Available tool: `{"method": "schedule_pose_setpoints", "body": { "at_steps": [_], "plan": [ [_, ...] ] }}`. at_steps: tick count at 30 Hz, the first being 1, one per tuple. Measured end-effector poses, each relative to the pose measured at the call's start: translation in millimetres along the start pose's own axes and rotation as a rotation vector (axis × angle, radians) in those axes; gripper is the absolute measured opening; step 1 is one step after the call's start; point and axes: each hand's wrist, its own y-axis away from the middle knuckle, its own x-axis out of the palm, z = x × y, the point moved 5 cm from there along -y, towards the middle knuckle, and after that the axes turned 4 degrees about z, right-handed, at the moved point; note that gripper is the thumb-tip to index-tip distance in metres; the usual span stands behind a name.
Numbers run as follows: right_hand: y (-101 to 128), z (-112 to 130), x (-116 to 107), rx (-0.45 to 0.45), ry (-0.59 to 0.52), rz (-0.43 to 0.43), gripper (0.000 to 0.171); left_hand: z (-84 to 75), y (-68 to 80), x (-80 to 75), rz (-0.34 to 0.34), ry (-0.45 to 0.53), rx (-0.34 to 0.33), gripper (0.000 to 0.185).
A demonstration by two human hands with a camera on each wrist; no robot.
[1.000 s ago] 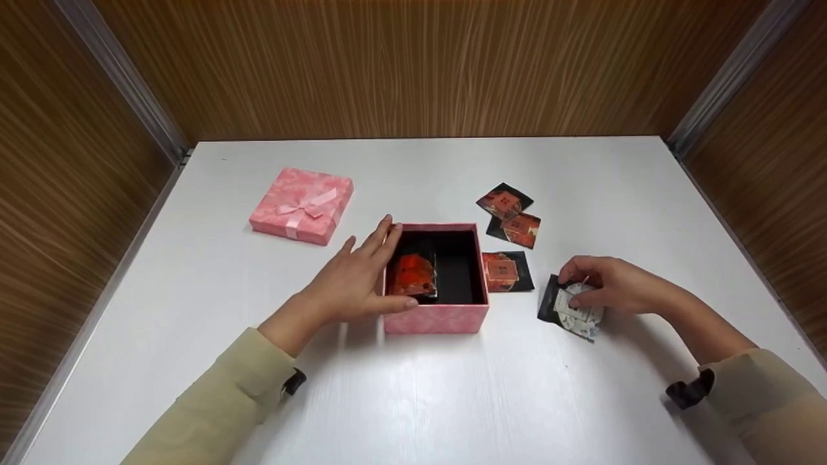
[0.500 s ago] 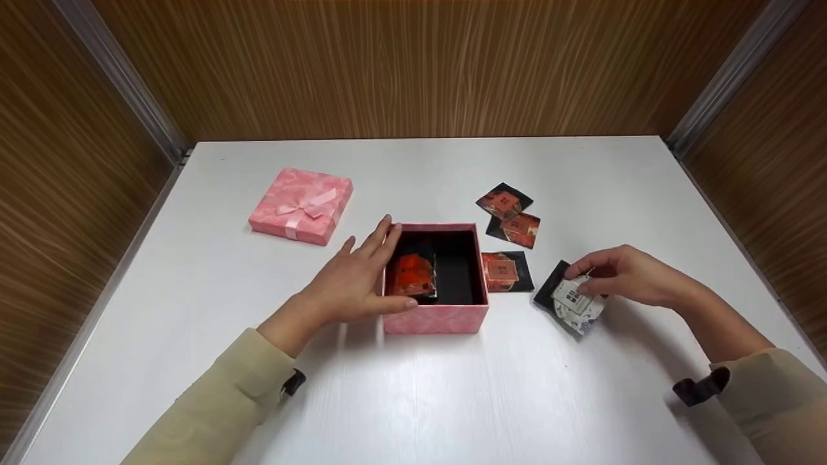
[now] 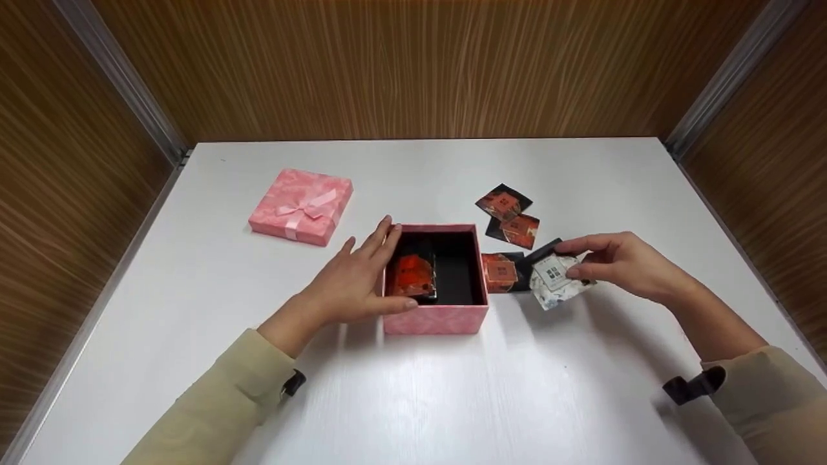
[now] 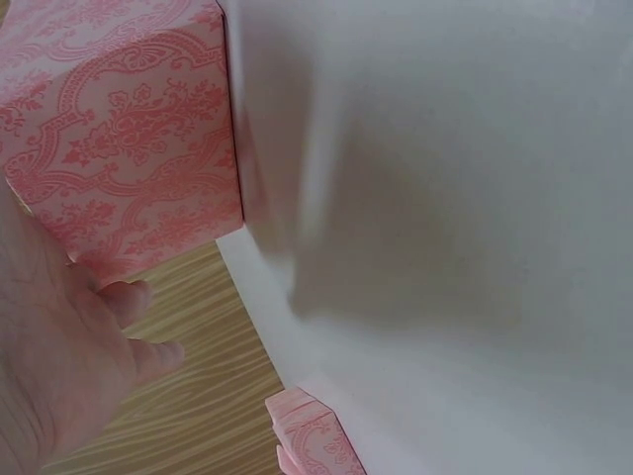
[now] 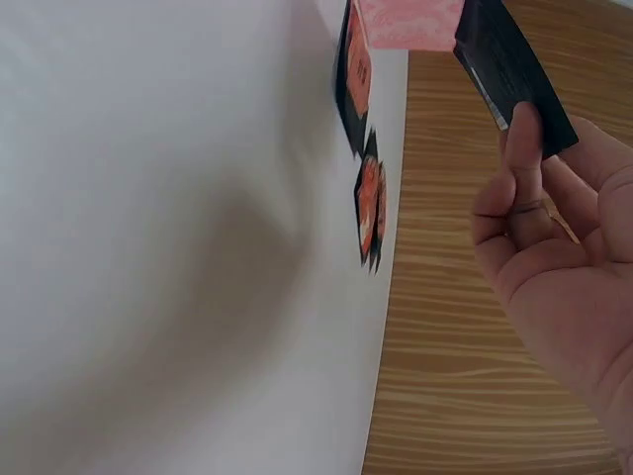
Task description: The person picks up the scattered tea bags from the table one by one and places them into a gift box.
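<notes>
A pink patterned box (image 3: 436,320) stands uncovered mid-table, its inside dark. Black-and-orange packaging (image 3: 413,274) lies in its left part. My left hand (image 3: 352,281) rests against the box's left side, fingers extended along the rim and thumb over the front corner. To the right, my right hand (image 3: 620,268) pinches a flat black-and-white sachet (image 3: 552,284) between thumb and fingers, raised above the table. Its dark back (image 5: 504,74) shows in the right wrist view. Below its left edge, a black-and-orange sachet (image 3: 501,272) lies against the box's right side, partly covered.
A pink lid with a ribbon bow (image 3: 303,206) lies back left on the white table (image 3: 420,400). Behind the box to the right, an orange-and-black sachet (image 3: 504,201) overlaps another sachet (image 3: 519,229). Wood-grain panels (image 3: 413,71) wall the table's back and sides.
My right hand has lifted the black-and-white sachet off the table and carried it left and away from me, toward the box. My left hand and the box have stayed put.
</notes>
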Motion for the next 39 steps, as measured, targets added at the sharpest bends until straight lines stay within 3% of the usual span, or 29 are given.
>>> {"method": "schedule_pose_setpoints", "body": {
  "at_steps": [9,14,23,39],
  "plan": [
    [-9,24,13,-0.066,-0.129,-0.089,0.045,0.3,-0.5,0.1,0.007,0.008,-0.003,0.123],
    [-16,35,19,-0.090,-0.148,-0.133,0.047,0.6,-0.8,0.4,0.008,0.001,-0.003,0.123],
    [-33,53,38,-0.132,-0.185,-0.127,0.050,1.3,-0.8,1.1,0.005,0.003,-0.001,0.123],
    [-66,77,88,-0.209,0.054,-0.080,0.053,1.3,-1.5,1.0,0.001,0.001,-0.009,0.124]
  ]
}}
